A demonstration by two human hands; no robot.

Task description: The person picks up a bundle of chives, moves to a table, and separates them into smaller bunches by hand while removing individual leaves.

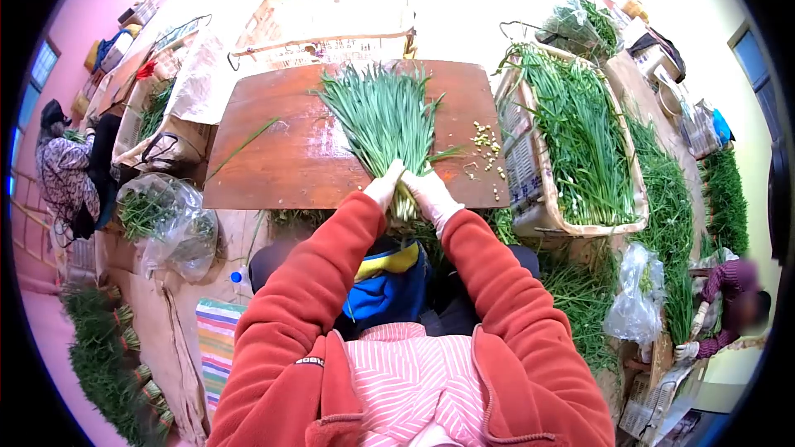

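Observation:
A thick bunch of Chinese chives (385, 120) lies fanned out across the brown wooden board (273, 149), its leaf tips pointing away from me. My left hand (384, 186), in a pale glove, wraps the bunch from the left near its stem ends. Gloved the same way, my right hand (432, 197) closes round it from the right, and the two hands meet at the front. Pale stem ends (405, 207) hang below the hands at the board's near edge. One loose leaf (244, 146) rests on the board's left part, and small yellowish trimmings (485, 145) are scattered at its right.
A crate of chives (580, 141) stands right of the board; a whitish crate (327, 21) is behind it. Plastic bags (170, 223) and tied bundles (108, 356) lie at left. One person (70, 165) sits far left, another person (733, 306) works at right.

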